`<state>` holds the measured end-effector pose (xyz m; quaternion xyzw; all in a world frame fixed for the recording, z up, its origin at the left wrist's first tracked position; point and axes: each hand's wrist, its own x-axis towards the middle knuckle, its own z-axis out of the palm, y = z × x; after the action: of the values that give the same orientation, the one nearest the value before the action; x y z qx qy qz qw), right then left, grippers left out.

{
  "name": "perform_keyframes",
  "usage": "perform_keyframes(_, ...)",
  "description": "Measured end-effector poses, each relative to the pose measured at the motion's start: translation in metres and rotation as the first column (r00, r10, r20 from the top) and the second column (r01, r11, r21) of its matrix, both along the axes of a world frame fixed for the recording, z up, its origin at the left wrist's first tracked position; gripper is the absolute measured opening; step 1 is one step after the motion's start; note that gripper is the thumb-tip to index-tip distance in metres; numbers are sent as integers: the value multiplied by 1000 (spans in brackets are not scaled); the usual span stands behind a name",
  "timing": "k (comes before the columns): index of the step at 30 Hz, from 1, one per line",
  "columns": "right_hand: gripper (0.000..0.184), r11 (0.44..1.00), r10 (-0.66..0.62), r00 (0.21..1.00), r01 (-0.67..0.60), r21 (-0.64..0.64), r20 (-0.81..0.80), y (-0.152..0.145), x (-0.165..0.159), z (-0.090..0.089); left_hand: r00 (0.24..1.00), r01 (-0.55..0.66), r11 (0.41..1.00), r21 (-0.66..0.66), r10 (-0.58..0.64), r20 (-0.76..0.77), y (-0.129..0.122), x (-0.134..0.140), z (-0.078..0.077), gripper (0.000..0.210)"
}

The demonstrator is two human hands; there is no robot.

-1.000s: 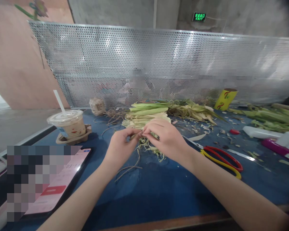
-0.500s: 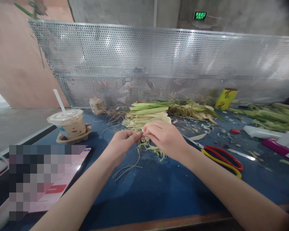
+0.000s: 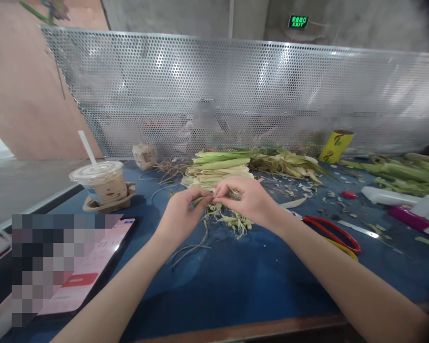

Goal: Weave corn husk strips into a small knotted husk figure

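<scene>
My left hand (image 3: 183,208) and my right hand (image 3: 243,199) meet fingertip to fingertip over the middle of the blue table. Both are closed in a pinch; whatever lies between the fingertips is too small or hidden to name. Just beyond them is a stack of pale green corn husks (image 3: 219,164). Curled, shredded husk strips (image 3: 238,224) lie right under my hands, partly covered by them. A piece of brown twine (image 3: 193,247) rests on the table below my left hand. Scissors (image 3: 334,233) with red and yellow handles lie by my right forearm, which hides part of them.
A lidded drink cup (image 3: 102,183) stands in a cardboard holder at left, behind a phone (image 3: 89,281). A twine ball (image 3: 145,157), dried husks (image 3: 286,164) and a yellow tube (image 3: 336,146) line the perforated metal screen (image 3: 214,81). A blade (image 3: 359,229) and scraps lie at right.
My right hand's fingers have become more bent, with a gap showing between thumb and forefinger. The left fingers have arched too. Both hands stay over the same spot.
</scene>
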<state>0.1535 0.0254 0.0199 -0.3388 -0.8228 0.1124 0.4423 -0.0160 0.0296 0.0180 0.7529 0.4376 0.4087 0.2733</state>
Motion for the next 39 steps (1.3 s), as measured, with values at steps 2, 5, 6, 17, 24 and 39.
perform_keyframes(2,10,1000,23,1000,-22,-10,13,1,1,-1,1000,20,1000,-20,-20,-1,1,0,0,14)
perform_keyframes(5,10,999,-9,993,2,53,117,-2,0,-1,998,60,993,-98,-58,25,2,0,-2,18)
perform_keyframes(6,10,995,-21,983,3,102,180,-4,-1,-1,997,73,989,-125,-69,40,3,1,-3,20)
perform_keyframes(17,27,729,-395,772,-66,681,498,-12,-14,-8,999,52,986,-158,-50,19,7,-4,0,12)
perform_keyframes(24,23,712,-397,752,-110,694,526,-12,-15,-9,996,87,972,-218,-84,22,5,-5,6,5)
perform_keyframes(39,26,679,-340,741,-233,696,580,-17,-15,-7,980,190,842,-506,-190,51,10,-15,9,10)
